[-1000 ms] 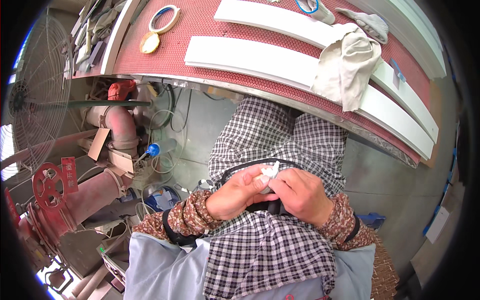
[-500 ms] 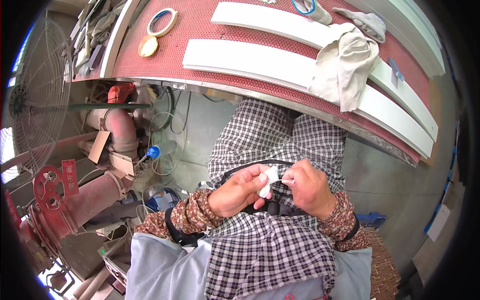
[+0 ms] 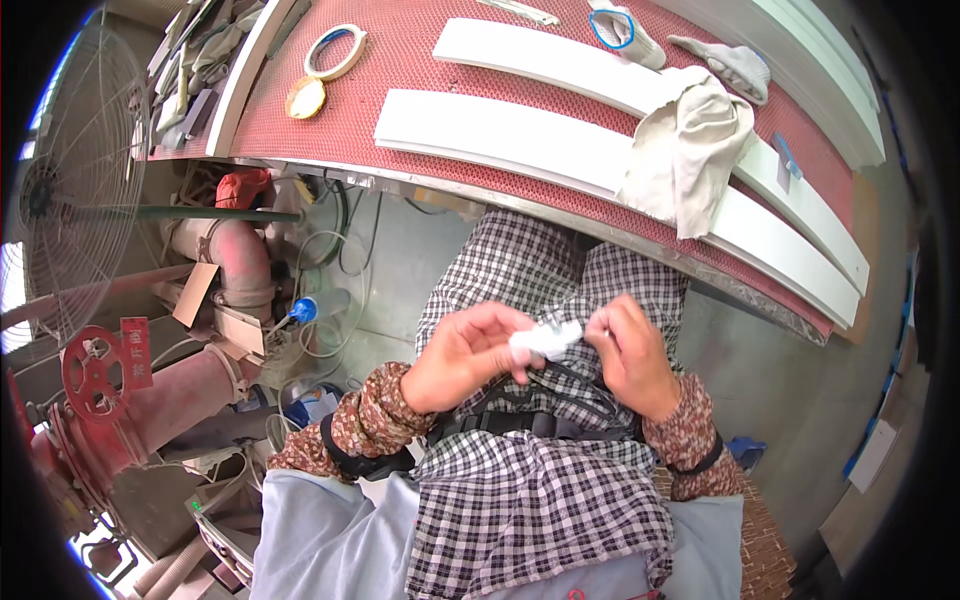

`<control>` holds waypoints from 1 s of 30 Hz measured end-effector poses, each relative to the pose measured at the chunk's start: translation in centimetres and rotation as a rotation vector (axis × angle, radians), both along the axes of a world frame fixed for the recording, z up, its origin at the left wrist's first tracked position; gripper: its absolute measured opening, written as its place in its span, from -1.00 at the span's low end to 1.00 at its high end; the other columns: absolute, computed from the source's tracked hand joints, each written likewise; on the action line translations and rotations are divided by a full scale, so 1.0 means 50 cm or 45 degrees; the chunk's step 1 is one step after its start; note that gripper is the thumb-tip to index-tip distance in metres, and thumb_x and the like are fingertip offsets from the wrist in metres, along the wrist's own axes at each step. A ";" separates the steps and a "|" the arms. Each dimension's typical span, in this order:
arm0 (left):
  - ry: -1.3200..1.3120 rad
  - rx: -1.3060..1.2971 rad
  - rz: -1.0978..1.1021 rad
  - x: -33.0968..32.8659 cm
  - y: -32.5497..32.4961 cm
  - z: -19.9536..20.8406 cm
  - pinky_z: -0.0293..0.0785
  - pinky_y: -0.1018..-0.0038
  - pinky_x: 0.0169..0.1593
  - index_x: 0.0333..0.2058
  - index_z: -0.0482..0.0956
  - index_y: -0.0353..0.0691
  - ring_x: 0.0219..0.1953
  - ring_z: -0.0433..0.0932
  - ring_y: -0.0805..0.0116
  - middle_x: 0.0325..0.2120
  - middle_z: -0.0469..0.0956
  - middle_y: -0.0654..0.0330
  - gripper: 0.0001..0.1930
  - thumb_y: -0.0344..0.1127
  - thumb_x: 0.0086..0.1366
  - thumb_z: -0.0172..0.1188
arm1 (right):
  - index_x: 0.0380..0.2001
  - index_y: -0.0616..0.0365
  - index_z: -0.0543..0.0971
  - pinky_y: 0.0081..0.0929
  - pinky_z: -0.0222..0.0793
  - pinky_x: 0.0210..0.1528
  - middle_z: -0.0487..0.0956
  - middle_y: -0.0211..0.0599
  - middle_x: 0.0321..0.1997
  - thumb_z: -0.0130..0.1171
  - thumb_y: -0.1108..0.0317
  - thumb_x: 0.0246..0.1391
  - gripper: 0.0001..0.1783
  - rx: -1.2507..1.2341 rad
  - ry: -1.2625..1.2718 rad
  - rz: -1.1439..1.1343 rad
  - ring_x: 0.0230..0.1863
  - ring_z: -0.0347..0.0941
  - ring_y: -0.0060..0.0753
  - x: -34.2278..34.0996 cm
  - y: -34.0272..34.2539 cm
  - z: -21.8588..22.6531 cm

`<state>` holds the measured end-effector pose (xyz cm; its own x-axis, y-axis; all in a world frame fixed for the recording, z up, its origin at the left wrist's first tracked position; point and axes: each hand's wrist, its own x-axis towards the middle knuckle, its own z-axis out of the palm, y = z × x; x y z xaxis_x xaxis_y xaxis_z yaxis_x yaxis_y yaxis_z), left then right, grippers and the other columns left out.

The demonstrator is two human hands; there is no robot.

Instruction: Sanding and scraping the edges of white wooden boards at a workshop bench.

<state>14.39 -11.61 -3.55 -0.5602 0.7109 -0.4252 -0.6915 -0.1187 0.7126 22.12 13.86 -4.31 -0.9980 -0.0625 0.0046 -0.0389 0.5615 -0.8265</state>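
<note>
Above my lap, my left hand [image 3: 458, 352] grips a small crumpled white bundle [image 3: 546, 341] between thumb and fingers. Motion blurs the bundle, so whether it is cloth, paper or yarn does not show. Close to its right end, my right hand [image 3: 636, 358] is closed in a pinch; what sits in those fingertips, if anything, is too small to make out. Beneath both hands lie a black-and-white checked apron [image 3: 540, 500] and a black strap with a buckle [image 3: 545, 424].
Ahead stands a red mesh-topped table [image 3: 330, 160] bearing two long white strips [image 3: 500, 128], a beige cloth [image 3: 690, 140], gloves [image 3: 735, 68], a tape roll [image 3: 335, 52] and a yellow round lid [image 3: 305, 98]. Left are a fan [image 3: 75, 180], dusty red pipes [image 3: 190, 400] and a bottle [image 3: 318, 305].
Both hands have risen slightly toward the table, and the right has moved a little outward. The white bundle has turned from upright to nearly level, still in my left hand.
</note>
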 end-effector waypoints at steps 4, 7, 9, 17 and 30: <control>0.480 -0.665 -0.025 -0.006 0.009 -0.029 0.66 0.43 -0.12 0.00 0.60 -0.34 -0.15 0.71 0.29 -0.14 0.71 0.07 -0.81 -0.49 0.45 0.26 | -0.30 0.17 0.53 -0.30 0.48 -0.24 0.48 -0.21 -0.29 0.27 0.38 0.31 -0.86 -0.323 -0.120 0.245 -0.29 0.52 -0.13 0.040 -0.001 0.036; 1.173 -0.480 -0.394 -0.008 0.008 -0.042 0.61 0.33 -0.07 -0.09 0.66 -0.30 -0.18 0.69 0.05 -0.20 0.67 0.03 -0.81 -0.50 0.32 0.34 | -0.31 0.16 0.53 -0.29 0.47 -0.25 0.48 -0.21 -0.30 0.28 0.39 0.31 -0.86 -0.116 0.157 0.048 -0.29 0.50 -0.12 0.016 0.010 0.069; 0.854 -0.265 -0.465 -0.013 0.003 -0.032 0.61 0.42 -0.11 -0.07 0.63 -0.31 -0.17 0.70 0.27 -0.17 0.70 0.11 -0.83 -0.45 0.40 0.32 | -0.34 0.19 0.50 -0.27 0.44 -0.25 0.46 -0.20 -0.31 0.27 0.42 0.31 -0.84 0.101 0.248 -0.203 -0.31 0.47 -0.14 -0.004 0.040 0.071; 0.318 -0.284 0.191 -0.044 0.002 -0.055 0.57 0.52 -0.22 -0.04 0.46 -0.29 -0.27 0.64 0.42 -0.23 0.63 0.14 -0.83 -0.44 0.48 0.23 | -0.37 0.20 0.46 -0.36 0.37 -0.24 0.44 -0.20 -0.32 0.22 0.41 0.34 -0.81 0.003 0.193 -0.213 -0.31 0.42 -0.22 0.063 0.053 0.096; 0.071 0.228 -0.350 -0.071 -0.036 -0.034 0.66 0.44 -0.02 0.18 0.47 -0.37 -0.04 0.66 0.36 -0.03 0.66 0.07 -0.69 -0.39 0.56 0.13 | -0.28 0.23 0.43 -0.57 0.26 -0.13 0.48 -0.32 -0.16 0.04 0.57 0.36 -0.93 -0.195 0.026 -0.463 -0.23 0.27 -0.57 0.077 0.117 0.081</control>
<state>10.85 -13.42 -5.23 -0.3560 0.8993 -0.2539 -0.6756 -0.0600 0.7349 25.95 19.71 -0.26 -0.9545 0.2981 0.0062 0.1228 0.4120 -0.9029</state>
